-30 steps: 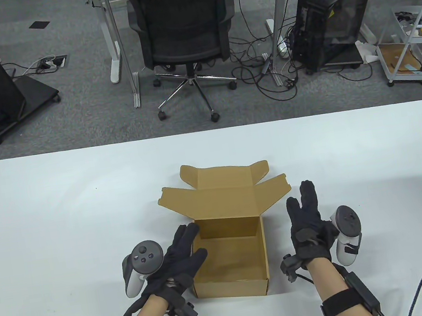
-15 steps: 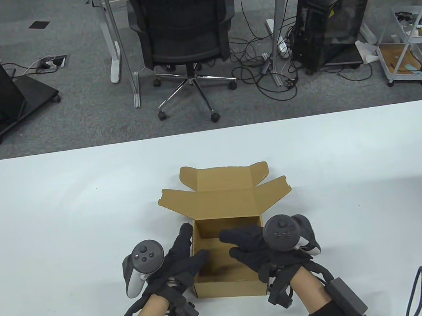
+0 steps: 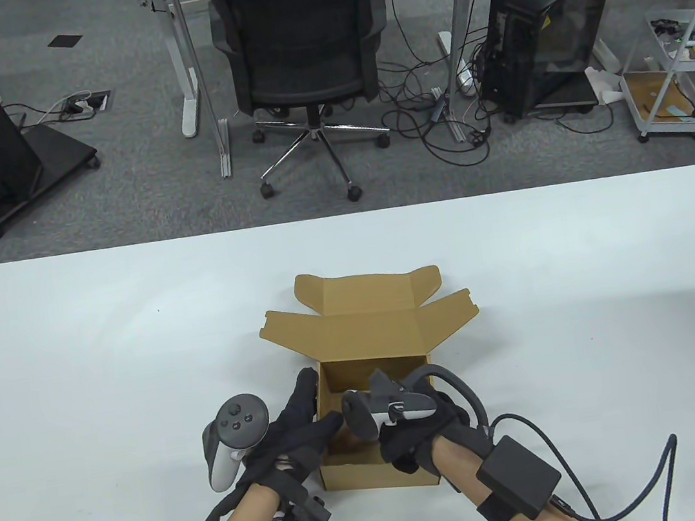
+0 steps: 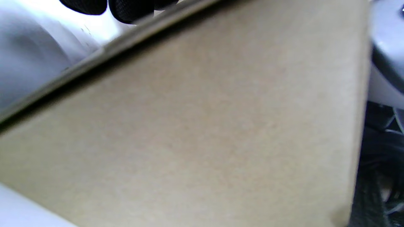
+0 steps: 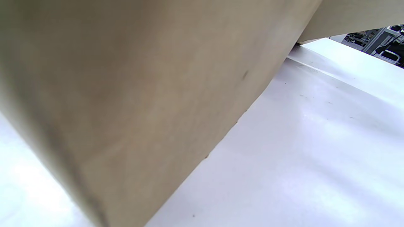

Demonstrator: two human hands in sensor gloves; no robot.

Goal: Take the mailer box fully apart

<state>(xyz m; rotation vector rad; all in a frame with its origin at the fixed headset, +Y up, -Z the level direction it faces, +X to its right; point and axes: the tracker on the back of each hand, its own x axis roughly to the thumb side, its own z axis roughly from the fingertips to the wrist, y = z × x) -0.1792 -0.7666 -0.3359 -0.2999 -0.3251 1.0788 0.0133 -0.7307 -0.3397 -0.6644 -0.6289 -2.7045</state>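
The brown cardboard mailer box [image 3: 378,467] stands open on the white table [image 3: 78,379], its lid [image 3: 364,330] folded back with both side flaps spread. My left hand [image 3: 320,403] holds the box's left wall, fingers along the outside and thumb over the rim. My right hand [image 3: 403,438] reaches over the right wall into the box; its tracker [image 3: 389,406] hides the fingers. In the left wrist view the cardboard wall [image 4: 202,126] fills the frame, with fingertips [image 4: 126,9] at the top. The right wrist view shows the box's outer wall [image 5: 142,78] close up.
The box sits near the table's front middle. White table surface spreads on all sides [image 5: 315,142]. Beyond the far edge are an office chair [image 3: 301,39], desk legs and computer cases on the floor.
My right hand has swung from the table right of the box over the right wall and down into the box, turning so that its tracker faces left. My left hand has stayed on the left wall.
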